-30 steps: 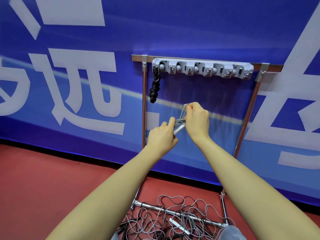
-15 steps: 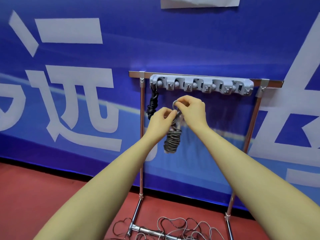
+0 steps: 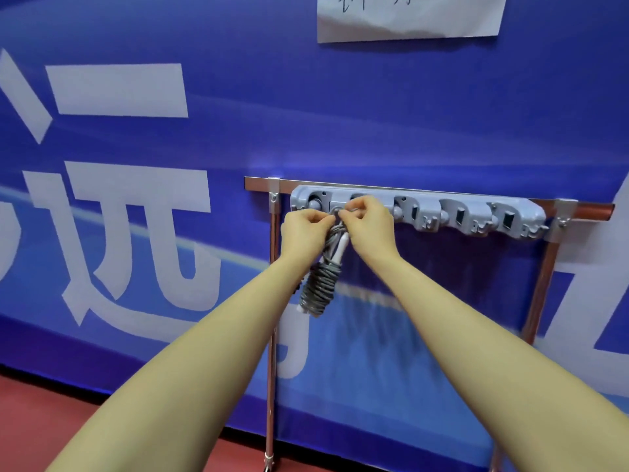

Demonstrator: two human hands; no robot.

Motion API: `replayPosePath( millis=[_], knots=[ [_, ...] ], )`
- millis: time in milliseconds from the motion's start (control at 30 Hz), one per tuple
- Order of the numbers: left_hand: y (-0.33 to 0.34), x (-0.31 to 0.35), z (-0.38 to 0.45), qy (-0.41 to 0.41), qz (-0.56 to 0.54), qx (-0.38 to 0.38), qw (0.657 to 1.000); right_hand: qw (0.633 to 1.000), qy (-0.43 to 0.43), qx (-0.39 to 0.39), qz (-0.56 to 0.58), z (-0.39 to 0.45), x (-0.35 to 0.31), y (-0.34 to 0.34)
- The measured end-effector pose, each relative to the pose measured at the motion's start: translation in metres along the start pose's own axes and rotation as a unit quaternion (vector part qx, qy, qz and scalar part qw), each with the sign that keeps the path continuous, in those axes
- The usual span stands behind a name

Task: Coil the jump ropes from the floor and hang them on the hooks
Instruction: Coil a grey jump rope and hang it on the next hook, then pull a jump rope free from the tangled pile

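Count: two hands, left hand point(image 3: 306, 229) and right hand point(image 3: 369, 223). One grey coiled rope point(image 3: 321, 284) visible, one white handle point(image 3: 340, 247) showing on it. One hook rail point(image 3: 476, 216) on one metal rack point(image 3: 541, 301); visible square hook slots on rail: three, rest hidden behind hands. One paper sheet point(image 3: 408, 15) on wall.

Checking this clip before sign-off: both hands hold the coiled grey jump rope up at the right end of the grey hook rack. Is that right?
Not quite. In the head view both hands, left hand and right hand, do hold the coiled grey jump rope up at the grey hook rack, but near its left end, not its right end. The hooks to the right show nothing hanging on them.
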State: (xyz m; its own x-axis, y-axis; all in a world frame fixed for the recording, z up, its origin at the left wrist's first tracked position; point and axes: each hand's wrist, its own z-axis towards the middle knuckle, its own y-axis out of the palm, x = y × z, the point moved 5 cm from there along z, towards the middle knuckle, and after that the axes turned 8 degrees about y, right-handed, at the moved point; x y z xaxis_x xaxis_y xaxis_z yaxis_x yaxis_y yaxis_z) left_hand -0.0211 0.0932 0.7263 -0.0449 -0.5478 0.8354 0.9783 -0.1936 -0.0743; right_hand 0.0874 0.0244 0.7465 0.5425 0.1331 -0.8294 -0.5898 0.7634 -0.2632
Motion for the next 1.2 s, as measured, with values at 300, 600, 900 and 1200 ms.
replayPosePath(
  millis=[300,600,900,1200],
  knots=[
    [0.013,-0.024,0.032,-0.003,0.086,-0.007,0.996,0.998,0.021,0.061,-0.004,0.021,0.026,0.024],
    [0.002,-0.03,-0.011,0.06,0.171,-0.033,0.983,0.995,0.0,0.071,-0.073,-0.012,0.047,0.026],
    [-0.015,-0.117,-0.116,-0.044,0.168,-0.11,0.979,0.987,0.124,-0.038,-0.09,-0.11,0.14,0.046],
    [-0.01,-0.273,-0.22,-0.204,0.179,-0.212,0.939,0.955,0.233,-0.134,-0.13,-0.203,0.285,0.096]
  ],
)
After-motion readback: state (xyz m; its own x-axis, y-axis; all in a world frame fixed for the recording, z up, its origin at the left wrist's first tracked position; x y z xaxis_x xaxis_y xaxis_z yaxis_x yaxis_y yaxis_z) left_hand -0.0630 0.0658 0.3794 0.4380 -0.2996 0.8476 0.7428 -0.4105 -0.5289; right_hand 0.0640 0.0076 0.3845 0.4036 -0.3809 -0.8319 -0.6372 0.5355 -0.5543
